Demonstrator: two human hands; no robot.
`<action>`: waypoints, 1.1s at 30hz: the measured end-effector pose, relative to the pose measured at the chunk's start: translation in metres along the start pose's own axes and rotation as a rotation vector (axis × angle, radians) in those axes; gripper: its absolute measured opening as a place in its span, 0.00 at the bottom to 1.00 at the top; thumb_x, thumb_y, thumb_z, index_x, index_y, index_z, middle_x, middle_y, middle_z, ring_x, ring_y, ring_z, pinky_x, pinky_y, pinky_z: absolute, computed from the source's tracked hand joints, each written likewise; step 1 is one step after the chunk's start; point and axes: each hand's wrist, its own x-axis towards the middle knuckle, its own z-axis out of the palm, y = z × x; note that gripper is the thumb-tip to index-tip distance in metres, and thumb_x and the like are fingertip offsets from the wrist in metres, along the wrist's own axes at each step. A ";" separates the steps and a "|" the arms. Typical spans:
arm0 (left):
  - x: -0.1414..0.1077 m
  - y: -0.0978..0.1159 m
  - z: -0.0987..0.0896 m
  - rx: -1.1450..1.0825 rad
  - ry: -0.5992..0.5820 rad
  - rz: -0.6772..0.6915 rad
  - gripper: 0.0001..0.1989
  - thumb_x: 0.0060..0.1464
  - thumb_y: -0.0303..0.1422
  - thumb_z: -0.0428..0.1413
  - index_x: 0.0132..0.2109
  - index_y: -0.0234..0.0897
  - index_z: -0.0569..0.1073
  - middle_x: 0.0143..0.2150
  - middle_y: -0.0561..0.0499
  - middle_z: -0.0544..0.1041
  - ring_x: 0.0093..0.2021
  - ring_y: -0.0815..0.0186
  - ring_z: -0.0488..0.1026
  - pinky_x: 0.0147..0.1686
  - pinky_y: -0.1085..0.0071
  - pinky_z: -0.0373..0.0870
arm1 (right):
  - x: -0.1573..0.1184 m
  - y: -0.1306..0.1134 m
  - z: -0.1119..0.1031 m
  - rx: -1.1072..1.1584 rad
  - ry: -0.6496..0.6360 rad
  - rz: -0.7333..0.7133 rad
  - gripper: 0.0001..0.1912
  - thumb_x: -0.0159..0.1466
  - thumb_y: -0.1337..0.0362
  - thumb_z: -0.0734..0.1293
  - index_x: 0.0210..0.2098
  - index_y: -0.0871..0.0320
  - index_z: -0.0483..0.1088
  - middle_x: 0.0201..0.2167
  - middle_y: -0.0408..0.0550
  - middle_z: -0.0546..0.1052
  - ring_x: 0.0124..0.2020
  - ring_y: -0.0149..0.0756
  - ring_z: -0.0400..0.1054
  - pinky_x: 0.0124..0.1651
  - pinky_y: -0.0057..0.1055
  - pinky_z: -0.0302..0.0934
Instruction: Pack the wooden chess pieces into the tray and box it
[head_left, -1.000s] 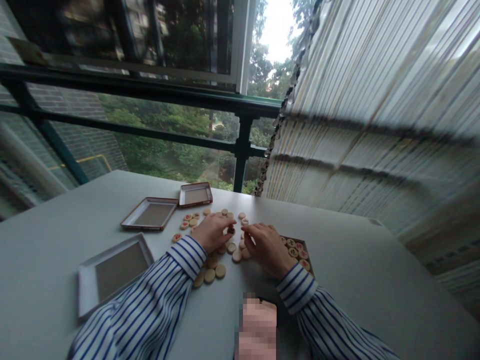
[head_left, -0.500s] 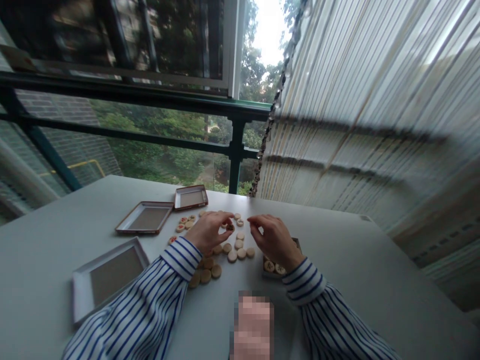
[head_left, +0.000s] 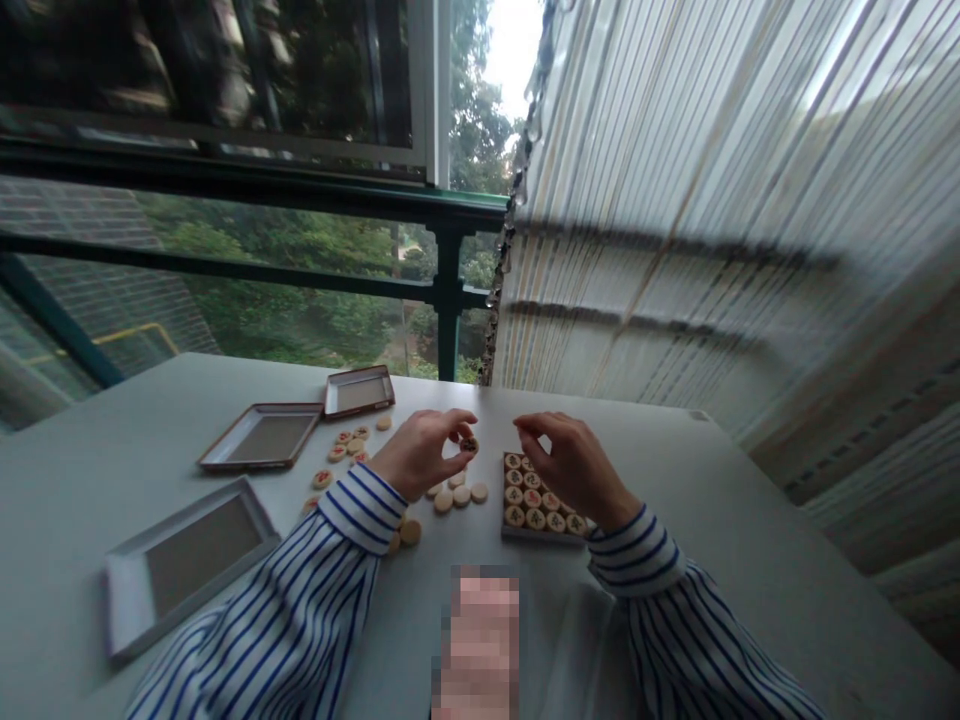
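My left hand (head_left: 429,452) pinches a round wooden Chinese chess piece (head_left: 469,446) between thumb and fingers, a dark character showing on its face. Over the box on the right hovers my right hand (head_left: 574,462), its thumb and forefinger curled together; whether a piece is between them I cannot make out. That shallow box (head_left: 544,537) holds rows of round pieces, character side up, mostly black with some red. Below my left hand several blank-side-up pieces (head_left: 461,495) lie on the table. Further left are loose pieces with red characters (head_left: 322,479), partly hidden by my left forearm.
On the left of the white table (head_left: 240,610) lie a larger grey-white tray (head_left: 120,610) and two smaller brown-rimmed trays (head_left: 217,466) (head_left: 360,410). Behind the table stand a green railing (head_left: 448,290) and window. A striped string curtain (head_left: 637,200) hangs at the right.
The view has turned a little to the right. My right hand has moved back and exposes more of the filled box. My left hand still pinches the piece, now further right over the loose pieces.
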 end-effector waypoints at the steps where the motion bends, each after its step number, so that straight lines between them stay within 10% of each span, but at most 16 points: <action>1: 0.001 0.002 0.001 -0.001 -0.001 0.001 0.17 0.46 0.31 0.55 0.45 0.36 0.65 0.34 0.51 0.75 0.33 0.68 0.71 0.37 0.69 0.66 | -0.001 0.002 -0.002 -0.002 0.001 0.001 0.11 0.60 0.66 0.58 0.39 0.57 0.70 0.34 0.47 0.75 0.36 0.33 0.67 0.41 0.31 0.57; 33: 0.032 0.036 0.041 -0.045 -0.009 0.153 0.18 0.46 0.29 0.55 0.46 0.35 0.64 0.36 0.50 0.75 0.35 0.66 0.71 0.39 0.65 0.65 | -0.022 0.039 -0.011 0.315 -0.118 0.126 0.10 0.59 0.63 0.59 0.34 0.58 0.70 0.28 0.45 0.75 0.27 0.29 0.67 0.32 0.26 0.59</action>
